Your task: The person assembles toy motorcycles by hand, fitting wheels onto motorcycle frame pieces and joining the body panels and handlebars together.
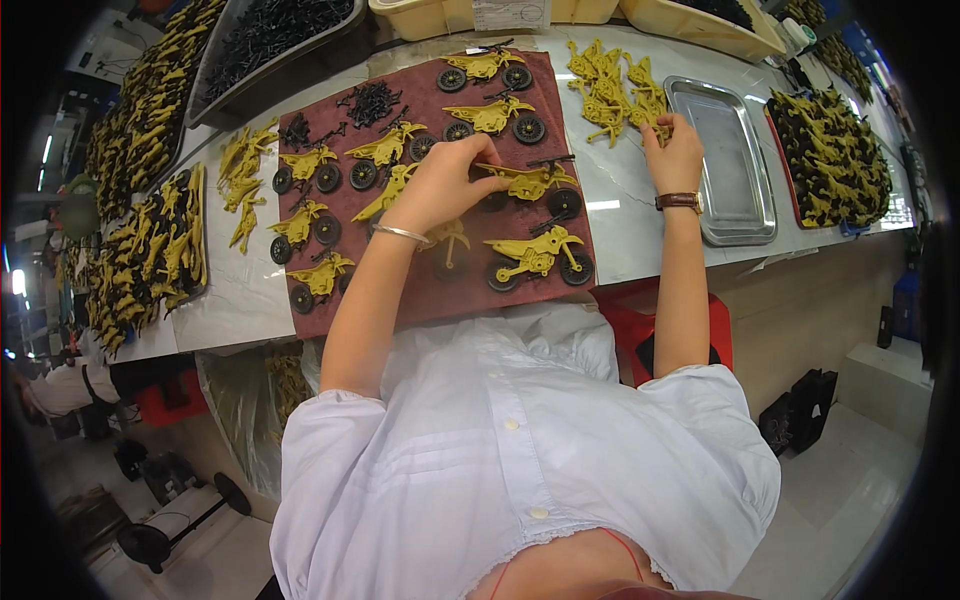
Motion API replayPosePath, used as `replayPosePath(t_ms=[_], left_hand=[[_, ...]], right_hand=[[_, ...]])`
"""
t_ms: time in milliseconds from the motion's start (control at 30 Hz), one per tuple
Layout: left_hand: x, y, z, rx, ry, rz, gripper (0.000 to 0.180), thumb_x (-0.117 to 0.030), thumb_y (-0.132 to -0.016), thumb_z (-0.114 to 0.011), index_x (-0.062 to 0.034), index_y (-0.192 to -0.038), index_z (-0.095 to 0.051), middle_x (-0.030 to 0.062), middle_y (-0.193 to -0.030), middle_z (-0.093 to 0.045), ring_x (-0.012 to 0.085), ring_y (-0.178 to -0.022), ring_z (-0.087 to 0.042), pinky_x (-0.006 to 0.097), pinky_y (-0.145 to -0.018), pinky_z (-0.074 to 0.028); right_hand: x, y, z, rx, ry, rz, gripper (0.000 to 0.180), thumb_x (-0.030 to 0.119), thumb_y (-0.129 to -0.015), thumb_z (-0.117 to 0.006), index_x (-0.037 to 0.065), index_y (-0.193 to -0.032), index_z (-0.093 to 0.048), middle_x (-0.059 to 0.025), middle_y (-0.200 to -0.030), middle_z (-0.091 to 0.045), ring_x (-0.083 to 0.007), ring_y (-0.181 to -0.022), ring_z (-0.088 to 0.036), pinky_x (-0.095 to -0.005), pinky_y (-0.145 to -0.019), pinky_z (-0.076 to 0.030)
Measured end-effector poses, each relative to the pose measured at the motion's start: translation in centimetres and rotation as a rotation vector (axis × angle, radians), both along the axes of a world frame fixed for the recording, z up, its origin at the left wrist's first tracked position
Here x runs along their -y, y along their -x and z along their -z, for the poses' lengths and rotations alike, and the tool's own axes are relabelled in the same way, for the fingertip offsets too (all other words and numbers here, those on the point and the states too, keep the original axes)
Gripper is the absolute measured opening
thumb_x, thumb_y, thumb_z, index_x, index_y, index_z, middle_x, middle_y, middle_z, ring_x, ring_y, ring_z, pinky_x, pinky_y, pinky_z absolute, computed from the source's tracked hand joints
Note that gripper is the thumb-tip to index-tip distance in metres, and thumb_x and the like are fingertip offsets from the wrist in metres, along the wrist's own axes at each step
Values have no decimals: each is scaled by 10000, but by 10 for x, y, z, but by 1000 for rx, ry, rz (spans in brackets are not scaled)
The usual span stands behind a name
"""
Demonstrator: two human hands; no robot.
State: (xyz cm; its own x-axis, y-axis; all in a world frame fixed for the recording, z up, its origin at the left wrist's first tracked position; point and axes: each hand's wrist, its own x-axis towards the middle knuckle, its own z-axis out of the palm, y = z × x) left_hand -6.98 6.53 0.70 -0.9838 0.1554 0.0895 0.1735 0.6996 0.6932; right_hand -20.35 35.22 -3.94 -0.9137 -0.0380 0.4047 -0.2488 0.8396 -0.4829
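Note:
On a dark red cloth [400, 90], several yellow toy motorcycles with black wheels lie in rows. My left hand [447, 188] reaches over the cloth, thumb and fingers closing around the tail of one toy motorcycle [537, 182]. Below it rests another complete toy motorcycle [540, 255]. Just under my left wrist, a further yellow toy is partly hidden and blurred. To the right, my right hand [672, 155] pinches a yellow motorcycle body [662, 127] at the near edge of a loose pile of yellow bodies [605, 85]. My fingers cover part of that piece.
A metal tray [730, 170] lies right of my right hand, beside a stack of yellow-and-black toys [830, 160]. Small black parts [370, 103] sit on the cloth. Bins [285, 50] line the back; more yellow bodies [245, 170] lie left.

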Motion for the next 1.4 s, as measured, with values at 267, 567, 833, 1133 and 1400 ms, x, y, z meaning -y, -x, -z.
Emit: replayPosePath(t_ms=[267, 567, 833, 1133, 1400], left_hand=[[-5, 8, -1, 439, -585, 11, 202, -130, -852, -637, -53, -916, -462, 87, -941, -661, 96, -808, -603, 216, -667, -465], [-14, -6, -11, 448, -1367, -179, 171, -117, -902, -557, -35, -1035, -489, 94, -1013, -586, 192, -904, -619, 431, -829, -547], [-30, -42, -26, 445, -1519, -161, 248, -239, -992, -369, -36, -1059, -492, 130, -1101, -562, 250, -1034, -585, 434, -851, -532], [-33, -57, -13, 473, -1613, -186, 466, -460, -986, -253, -66, -1058, -492, 128, -1100, -564, 222, -1016, -586, 404, -857, -521], [-36, -69, -20, 405, -1343, -200, 246, -149, -872, -626, -49, -1049, -487, 36, -1019, -566, 97, -916, -559, 283, -765, -522]], right_hand=[[-5, -27, -22, 60, -34, 29, 245, 163, -730, -695, 35, -923, -616, -137, -884, -619, -311, -804, -604, -405, -705, -486], [13, -90, -77, -170, 281, -105, 206, 121, -748, -703, 38, -930, -655, -103, -871, -652, -222, -757, -618, -308, -671, -484], [54, -127, -100, -257, 194, -587, 264, 39, -697, -711, 34, -955, -654, -129, -981, -658, -296, -863, -607, -355, -754, -485], [62, -138, -93, -202, 107, -679, 258, 26, -704, -688, 32, -960, -652, -119, -1026, -633, -296, -905, -585, -367, -774, -482], [64, -145, -88, -190, 98, -713, 266, 11, -704, -682, 33, -967, -654, -112, -1048, -623, -290, -895, -580, -363, -778, -483]])
